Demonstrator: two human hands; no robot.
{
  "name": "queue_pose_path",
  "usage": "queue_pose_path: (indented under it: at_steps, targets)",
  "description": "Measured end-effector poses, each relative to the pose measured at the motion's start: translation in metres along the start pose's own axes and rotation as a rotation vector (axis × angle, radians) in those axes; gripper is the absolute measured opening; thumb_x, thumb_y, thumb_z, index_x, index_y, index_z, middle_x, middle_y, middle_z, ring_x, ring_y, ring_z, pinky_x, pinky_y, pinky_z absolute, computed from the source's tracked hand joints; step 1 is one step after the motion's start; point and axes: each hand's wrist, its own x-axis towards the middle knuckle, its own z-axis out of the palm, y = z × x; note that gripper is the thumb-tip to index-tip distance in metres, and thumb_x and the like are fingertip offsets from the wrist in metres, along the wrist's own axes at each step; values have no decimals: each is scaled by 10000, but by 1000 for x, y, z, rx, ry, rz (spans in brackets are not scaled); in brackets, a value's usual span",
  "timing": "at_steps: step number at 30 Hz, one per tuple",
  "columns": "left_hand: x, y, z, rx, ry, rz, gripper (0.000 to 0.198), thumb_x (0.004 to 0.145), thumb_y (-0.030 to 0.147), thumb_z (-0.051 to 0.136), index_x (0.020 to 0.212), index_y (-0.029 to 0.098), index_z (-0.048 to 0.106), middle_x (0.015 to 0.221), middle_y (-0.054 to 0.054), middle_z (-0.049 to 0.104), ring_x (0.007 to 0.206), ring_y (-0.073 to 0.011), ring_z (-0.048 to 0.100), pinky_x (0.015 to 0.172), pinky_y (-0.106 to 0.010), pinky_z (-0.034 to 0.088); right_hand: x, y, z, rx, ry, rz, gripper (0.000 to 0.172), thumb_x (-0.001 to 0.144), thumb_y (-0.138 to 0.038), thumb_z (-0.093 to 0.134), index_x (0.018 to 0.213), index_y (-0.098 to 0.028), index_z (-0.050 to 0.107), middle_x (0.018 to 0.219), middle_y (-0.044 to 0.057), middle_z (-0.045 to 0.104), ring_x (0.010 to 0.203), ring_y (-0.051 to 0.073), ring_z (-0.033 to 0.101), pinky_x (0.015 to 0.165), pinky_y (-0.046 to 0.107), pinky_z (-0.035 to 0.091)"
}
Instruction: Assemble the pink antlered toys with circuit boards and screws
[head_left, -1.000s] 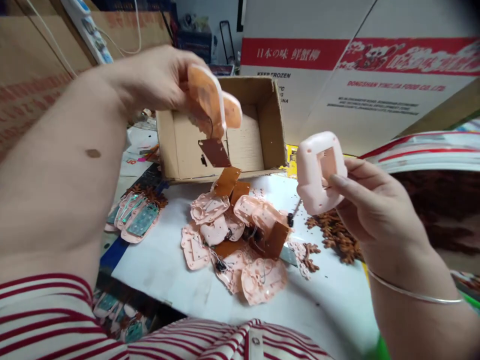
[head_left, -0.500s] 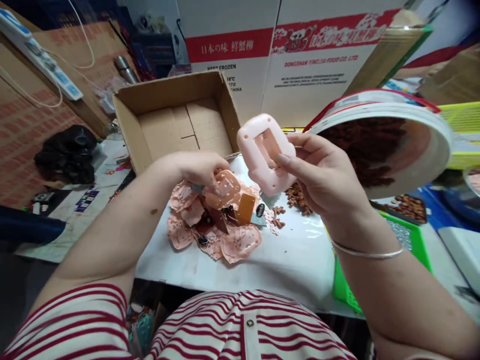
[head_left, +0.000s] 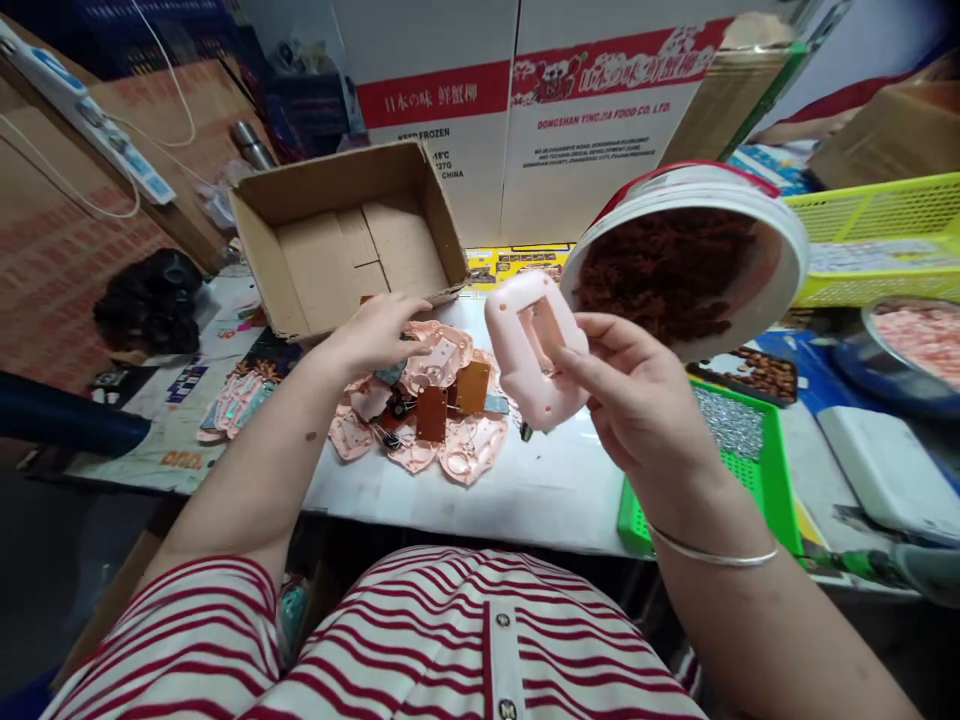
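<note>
My right hand (head_left: pixel 637 400) is closed on a pale pink plastic shell (head_left: pixel 529 350) with a rectangular window, held up above the white table (head_left: pixel 540 490). My left hand (head_left: pixel 375 335) reaches over a heap of pink plastic parts and brown circuit boards (head_left: pixel 427 410) on the table, its fingers stretched out and resting on the top of the heap. Nothing shows gripped in it.
An open cardboard box (head_left: pixel 345 235) lies tipped behind the heap. A white tub of brown pieces (head_left: pixel 682 260) leans at the right, above a green tray (head_left: pixel 742 450). A yellow basket (head_left: pixel 877 235) and large printed cartons (head_left: pixel 525 110) stand behind. More pink parts (head_left: pixel 240 400) lie left.
My left hand has come down from in front of the box to the heap and let go of the pink part with its board. My right hand kept the shell raised.
</note>
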Motion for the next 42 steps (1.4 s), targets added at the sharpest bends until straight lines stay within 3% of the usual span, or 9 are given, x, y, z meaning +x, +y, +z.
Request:
queue_pose_path:
  at_steps: [4,7,13,17,21,24,32,36,42]
  targets:
    - [-52,30,38,-616,273,-50,556,815,552,730,1216,170,673,1232,-144,702,1110,-276,658,1002,-419,504,-28,15,-9,-2,8,112,398,639,-417,921,923,-224,722,851,12,756,716,127,680,619,242,570]
    - [-87,66,80,-1238,120,-88,659,720,683,783,1146,196,657,1025,-105,734,836,-211,703,742,-328,570,-42,28,-12,-1,-20,170,423,640,-454,908,918,-214,700,836,18,755,728,146,696,627,260,578]
    - [-125,117,130,-1602,-22,-312,586,737,745,725,834,194,550,616,26,622,405,-74,509,393,-186,401,-69,54,-19,-133,14,97,400,723,-459,845,990,-235,647,894,25,764,784,175,723,694,316,610]
    - [-140,128,132,-1895,-435,-343,795,700,838,665,1133,172,641,973,-128,774,755,-210,748,678,-312,605,-99,67,-23,-546,76,-258,261,865,-309,719,1108,-266,634,1017,55,768,895,216,735,747,367,613]
    - [-146,132,131,-2098,-412,-380,929,705,923,545,1228,165,668,1195,-176,741,1066,-320,722,893,-421,580,-127,80,-27,-946,-142,-812,294,916,-156,626,1190,-261,631,983,73,780,861,222,730,747,385,601]
    - [-146,134,134,-2144,-323,-470,941,712,936,518,1249,179,672,1267,-165,716,1154,-329,683,908,-418,565,-136,92,-32,-1026,-289,-967,272,915,-130,642,1149,-266,668,999,70,790,862,205,732,820,392,602]
    - [-148,122,138,-2136,-281,-453,1031,707,947,498,1376,171,606,1374,-220,650,1255,-426,624,966,-593,534,-139,100,-42,-960,-251,-934,325,920,-303,698,1229,-223,637,1053,120,770,976,248,726,881,430,598]
    - [-155,107,138,-2102,-297,-464,1035,689,968,481,1409,231,582,1423,-204,621,1221,-473,637,808,-639,583,-129,100,-60,-1004,-171,-605,540,885,-103,559,1402,-239,494,1193,148,711,1103,286,682,916,492,587]
    - [-167,96,143,-2061,-208,-567,1046,654,963,539,1370,203,602,1399,-198,646,1263,-459,620,864,-601,593,-101,123,-62,-1066,-574,-295,746,783,-110,549,1509,-152,381,1446,215,583,1320,372,572,1048,603,512]
